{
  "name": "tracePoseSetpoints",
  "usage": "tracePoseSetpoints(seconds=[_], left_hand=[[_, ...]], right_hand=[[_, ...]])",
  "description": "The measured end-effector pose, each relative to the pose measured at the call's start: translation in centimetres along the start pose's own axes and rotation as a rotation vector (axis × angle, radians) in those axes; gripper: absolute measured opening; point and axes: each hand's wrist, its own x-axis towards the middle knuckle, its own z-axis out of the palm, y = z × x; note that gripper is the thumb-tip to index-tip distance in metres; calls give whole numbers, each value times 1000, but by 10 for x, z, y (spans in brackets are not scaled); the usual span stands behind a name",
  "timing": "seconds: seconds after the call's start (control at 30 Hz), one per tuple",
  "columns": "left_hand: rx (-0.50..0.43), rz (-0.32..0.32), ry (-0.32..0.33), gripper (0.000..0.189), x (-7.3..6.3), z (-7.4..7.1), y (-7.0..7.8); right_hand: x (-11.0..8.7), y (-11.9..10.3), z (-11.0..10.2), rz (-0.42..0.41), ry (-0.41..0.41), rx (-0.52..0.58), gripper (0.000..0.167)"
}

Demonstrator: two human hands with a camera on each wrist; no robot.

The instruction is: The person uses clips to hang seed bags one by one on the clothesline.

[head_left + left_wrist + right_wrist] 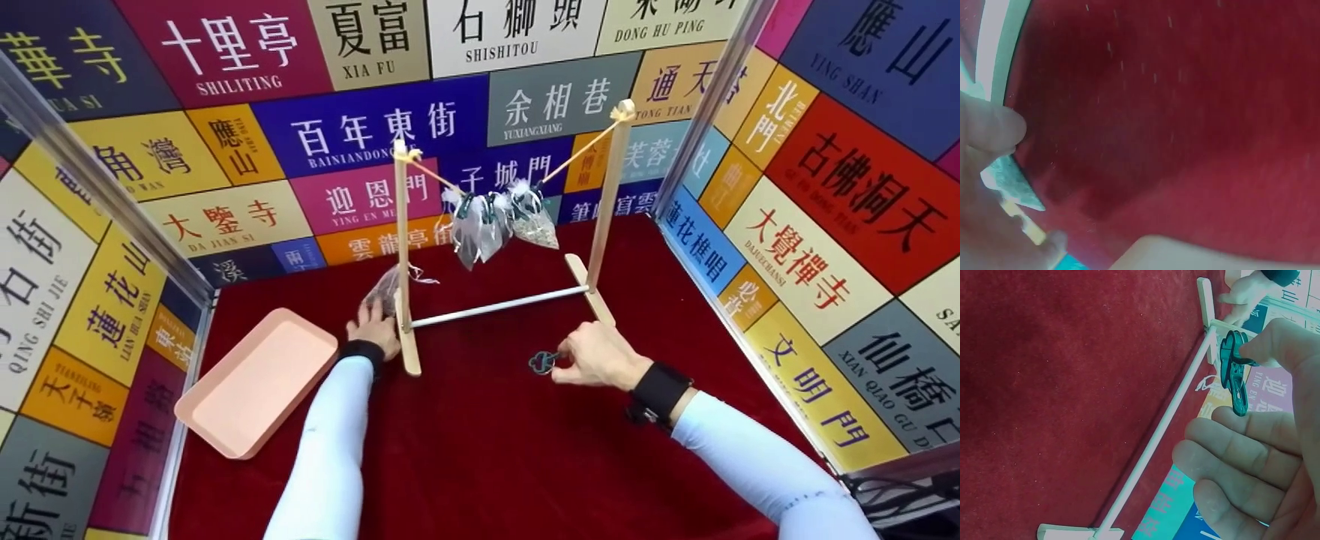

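Observation:
My right hand (604, 356) pinches a dark green clip (1234, 368) between thumb and index finger, over the red cloth to the front right of a wooden stand. The other right fingers are loosely bent in the right wrist view. My left hand (373, 330) reaches beside the stand's left post (403, 240), its fingers at a mesh drawstring bag (384, 289) lying behind that post. Thumb and fingers stand apart in the left wrist view; how firmly they touch the bag is unclear. Similar filled bags (480, 232) hang clustered on the stand's cord (581, 155), dark clips at their tops.
A pink tray (251, 386) lies on the red cloth (480, 450) left of my left arm. The stand's white crossbar (499, 305) runs low between its feet. Sign-covered walls (367, 124) close off the back and both sides.

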Motion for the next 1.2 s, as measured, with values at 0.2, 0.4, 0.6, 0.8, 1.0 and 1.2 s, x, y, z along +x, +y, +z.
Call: tracePoseSetpoints(seconds=[0.2, 0.4, 0.6, 0.8, 1.0, 1.2], left_hand=[[82, 44, -21, 66, 1, -4, 4], [118, 102, 34, 52, -11, -17, 9], [135, 142, 5, 57, -16, -25, 9], [61, 58, -48, 70, -9, -18, 18], [8, -14, -41, 74, -3, -5, 24], [-16, -48, -11, 77, 0, 1, 18]], right_hand=[[11, -5, -2, -3, -2, 14, 30], [13, -8, -2, -16, 14, 13, 30], [13, -5, -2, -14, -18, 13, 25], [14, -1, -4, 1, -46, 19, 24], [20, -8, -5, 24, -48, -9, 26], [30, -15, -8, 27, -51, 5, 26]])
